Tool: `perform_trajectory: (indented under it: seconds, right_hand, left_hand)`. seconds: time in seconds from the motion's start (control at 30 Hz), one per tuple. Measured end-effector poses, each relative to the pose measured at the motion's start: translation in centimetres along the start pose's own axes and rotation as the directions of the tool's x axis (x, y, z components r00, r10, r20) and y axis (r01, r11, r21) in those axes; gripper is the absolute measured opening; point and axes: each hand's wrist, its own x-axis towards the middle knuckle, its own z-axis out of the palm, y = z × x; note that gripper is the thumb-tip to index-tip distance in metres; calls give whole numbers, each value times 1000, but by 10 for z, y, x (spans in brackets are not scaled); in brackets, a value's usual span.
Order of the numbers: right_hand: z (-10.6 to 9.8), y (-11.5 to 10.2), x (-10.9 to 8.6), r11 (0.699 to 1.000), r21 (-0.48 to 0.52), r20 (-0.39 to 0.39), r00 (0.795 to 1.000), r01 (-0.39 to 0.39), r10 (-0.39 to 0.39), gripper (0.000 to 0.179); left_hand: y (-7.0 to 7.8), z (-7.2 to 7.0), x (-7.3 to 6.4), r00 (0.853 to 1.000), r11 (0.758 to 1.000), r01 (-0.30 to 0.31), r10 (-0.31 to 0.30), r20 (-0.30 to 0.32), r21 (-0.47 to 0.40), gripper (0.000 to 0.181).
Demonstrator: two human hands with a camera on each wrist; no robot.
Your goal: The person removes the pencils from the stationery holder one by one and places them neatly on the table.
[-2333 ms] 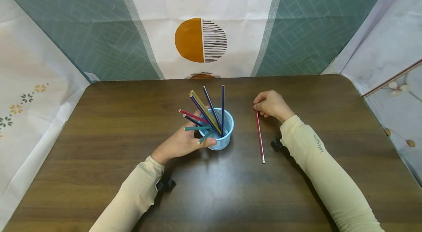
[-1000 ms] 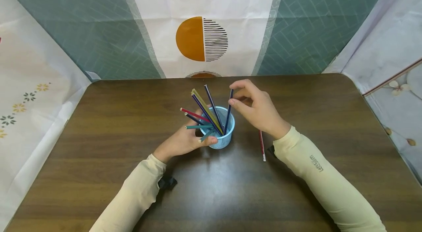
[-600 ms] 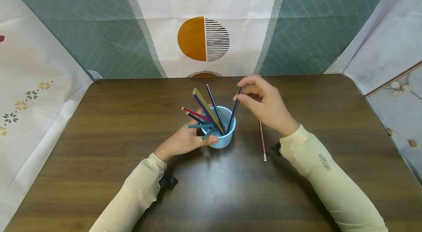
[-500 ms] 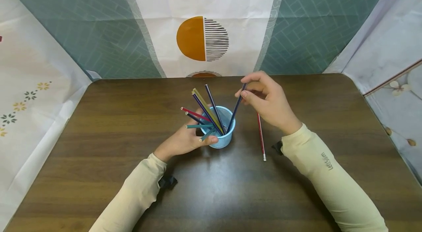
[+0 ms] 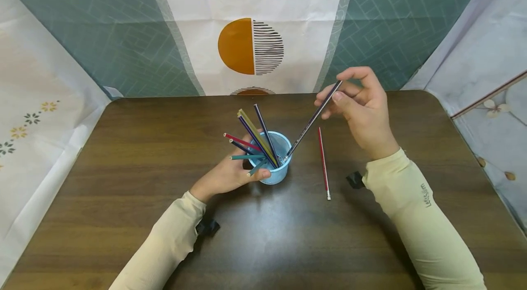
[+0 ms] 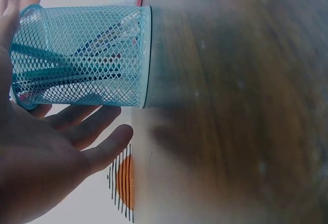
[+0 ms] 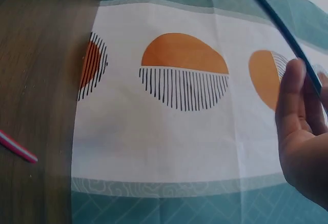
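Note:
My left hand (image 5: 224,174) holds a light-blue mesh pencil cup (image 5: 275,177), its thumb at the near side and its fingers mostly hidden behind. Several pencils lean out of the cup, among them a yellow pencil (image 5: 252,126), a red pencil (image 5: 239,140) and a teal pencil (image 5: 244,157). Between thumb and fingers, my right hand (image 5: 368,114) pinches the upper end of a dark blue pencil (image 5: 311,122). That pencil slants up to the right, its lower end at the cup's right rim. On the table below the right hand lies a red pencil with an eraser (image 5: 324,164).
The brown wooden table (image 5: 156,143) runs back to a patterned cloth (image 5: 300,52). White cloths hang at the left and right sides. A black wrist device (image 5: 355,180) sits under the right sleeve, and another black device (image 5: 207,228) under the left.
My right hand left the red pencil on the table, took hold of the dark blue pencil in the cup, and has drawn it up and right. The left hand stays at the cup.

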Motion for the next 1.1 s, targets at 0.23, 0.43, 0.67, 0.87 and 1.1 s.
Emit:
perform_trajectory:
  seconds: [0.23, 0.43, 0.67, 0.87, 1.1]
  right_hand:
    - [-10, -5, 3, 963, 270, -87, 996, 8, 16, 24]
    - [-17, -7, 6, 974, 224, -144, 990, 31, 1, 22]
    - [-30, -6, 8, 997, 48, -193, 979, -56, 64, 24]
    - [-53, 4, 7, 947, -156, -233, 943, -279, 239, 23]
    - [-80, 19, 5, 689, -514, -294, 859, -511, 418, 15]
  left_hand:
    - [0, 1, 0, 1000, 999, 16, -16, -2, -28, 92]
    - [-3, 1, 1, 999, 999, -36, 36, -2, -38, 88]
    - [-4, 2, 3, 997, 995, -78, 78, -3, -56, 82]
    - [-2, 2, 3, 999, 999, -32, 32, 7, -44, 88]
    - [-1, 1, 2, 1000, 1000, -9, 9, 11, -25, 83]
